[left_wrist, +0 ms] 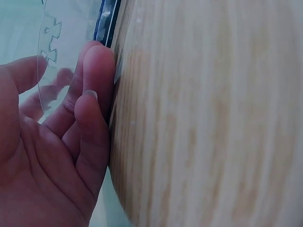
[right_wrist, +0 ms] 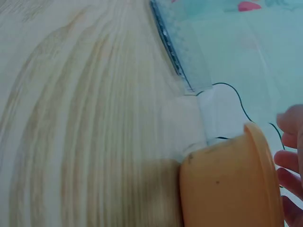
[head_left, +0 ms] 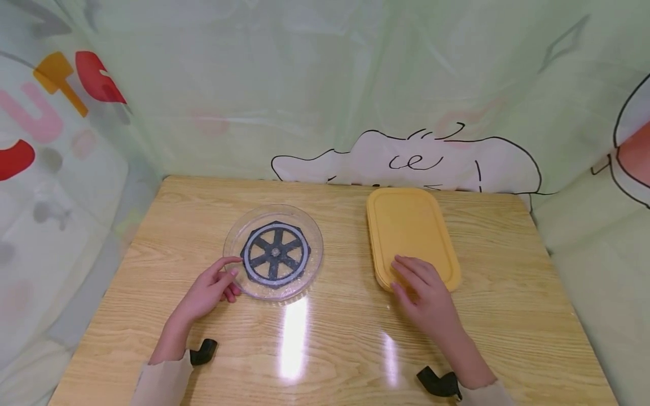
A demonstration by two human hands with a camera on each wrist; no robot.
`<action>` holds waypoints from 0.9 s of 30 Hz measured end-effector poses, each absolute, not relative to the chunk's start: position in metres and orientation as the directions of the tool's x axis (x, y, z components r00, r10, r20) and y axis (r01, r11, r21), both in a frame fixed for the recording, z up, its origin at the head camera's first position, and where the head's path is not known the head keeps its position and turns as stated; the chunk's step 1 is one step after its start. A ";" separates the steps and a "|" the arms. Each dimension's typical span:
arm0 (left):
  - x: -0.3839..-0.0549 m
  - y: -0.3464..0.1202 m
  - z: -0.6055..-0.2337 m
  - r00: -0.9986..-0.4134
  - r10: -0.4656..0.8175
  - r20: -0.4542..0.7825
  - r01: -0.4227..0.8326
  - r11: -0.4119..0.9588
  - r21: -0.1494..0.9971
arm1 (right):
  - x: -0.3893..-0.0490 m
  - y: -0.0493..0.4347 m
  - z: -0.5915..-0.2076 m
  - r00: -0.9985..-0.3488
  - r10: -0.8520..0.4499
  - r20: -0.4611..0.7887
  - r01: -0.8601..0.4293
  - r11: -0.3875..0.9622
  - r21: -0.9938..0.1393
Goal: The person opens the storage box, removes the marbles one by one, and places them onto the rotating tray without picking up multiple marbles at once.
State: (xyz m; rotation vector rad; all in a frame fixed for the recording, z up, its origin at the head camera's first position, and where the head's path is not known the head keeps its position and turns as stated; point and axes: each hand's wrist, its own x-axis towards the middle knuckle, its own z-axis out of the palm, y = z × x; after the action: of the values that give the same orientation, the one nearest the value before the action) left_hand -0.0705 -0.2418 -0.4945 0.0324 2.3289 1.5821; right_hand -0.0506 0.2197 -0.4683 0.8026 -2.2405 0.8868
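A clear round dish (head_left: 274,212) stands on the left half of the table. A dark, many-sided piece with six spokes and a pale ring (head_left: 276,252) shows in its middle. At the dish's left rim is my left hand (head_left: 208,290), index finger reaching over the edge, fingers loosely bent. In the left wrist view the dish's clear wall (left_wrist: 66,28) overlaps the fingers. My right hand (head_left: 426,293) hovers at the near end of a yellow lidded box (head_left: 408,225), fingers relaxed. The right wrist view shows the box's side wall (right_wrist: 227,184) beside the fingertips (right_wrist: 286,158).
Both things stand on a wood-grain table (head_left: 340,316). A pale curtain with printed drawings (head_left: 315,84) hangs behind it and along the sides. Black attachments (head_left: 205,352) stick out from both sleeves.
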 end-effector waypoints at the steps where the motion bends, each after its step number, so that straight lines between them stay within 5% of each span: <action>1: -0.071 -0.242 -0.495 -0.947 0.204 -0.248 -0.155 0.385 0.910 | -0.051 0.218 -0.469 -0.638 -0.332 0.695 -0.710 0.603 -0.364; 10: -0.071 -0.242 -0.497 -0.948 0.199 -0.248 -0.159 0.380 0.911 | -0.052 0.214 -0.472 -0.689 -0.447 0.570 -0.676 0.680 -0.283; 27: -0.068 -0.239 -0.491 -0.946 0.215 -0.242 -0.150 0.371 0.917 | -0.050 0.202 -0.473 -0.749 -0.351 0.561 -0.600 0.719 -0.351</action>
State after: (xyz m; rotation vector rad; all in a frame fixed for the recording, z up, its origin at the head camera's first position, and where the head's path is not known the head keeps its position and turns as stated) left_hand -0.0681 -0.2390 -0.4908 0.0568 2.3159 1.5991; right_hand -0.0504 0.2022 -0.4727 0.7279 -2.4615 0.7276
